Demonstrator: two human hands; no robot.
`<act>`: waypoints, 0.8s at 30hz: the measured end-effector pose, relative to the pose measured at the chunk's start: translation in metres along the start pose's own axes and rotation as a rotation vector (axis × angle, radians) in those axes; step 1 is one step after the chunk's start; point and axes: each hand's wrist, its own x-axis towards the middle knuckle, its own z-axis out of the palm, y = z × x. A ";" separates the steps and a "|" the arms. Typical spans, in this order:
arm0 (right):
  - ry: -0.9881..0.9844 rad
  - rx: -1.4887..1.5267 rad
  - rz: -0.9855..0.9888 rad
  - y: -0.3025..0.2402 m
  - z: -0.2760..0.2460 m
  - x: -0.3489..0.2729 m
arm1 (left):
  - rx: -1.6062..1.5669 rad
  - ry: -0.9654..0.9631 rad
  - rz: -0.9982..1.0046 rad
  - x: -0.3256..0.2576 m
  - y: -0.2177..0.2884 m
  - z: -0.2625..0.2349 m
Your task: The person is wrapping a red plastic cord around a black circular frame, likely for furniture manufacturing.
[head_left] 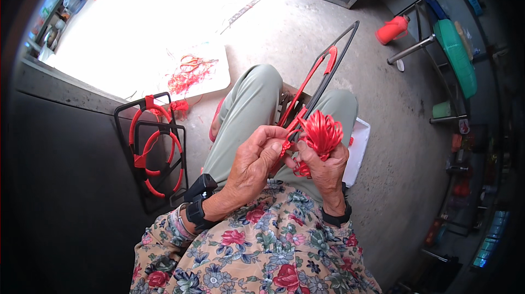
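A black metal frame [350,34], partly wrapped in red cord, stands tilted between my knees with its lower end behind my hands. My right hand [326,174] is closed around a looped bundle of shiny red plastic cord [321,134]. Beside the frame's lower end, my left hand [253,157] pinches a short braided or knotted piece of the red cord [285,146] between thumb and fingers. The two hands are close together, and the right fingertips are partly hidden by the bundle.
Two similar black frames with red-wrapped rings [152,146] lean at the left by a dark panel [71,152]. Orange-handled scissors [190,64] lie among red cord scraps on a white board [219,72]. A white bin [358,154] stands by my right leg; a red thermos [391,30] is farther right.
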 end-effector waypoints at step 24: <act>-0.077 0.230 0.134 0.007 -0.003 -0.015 | -0.118 -0.035 -0.072 0.004 -0.007 -0.005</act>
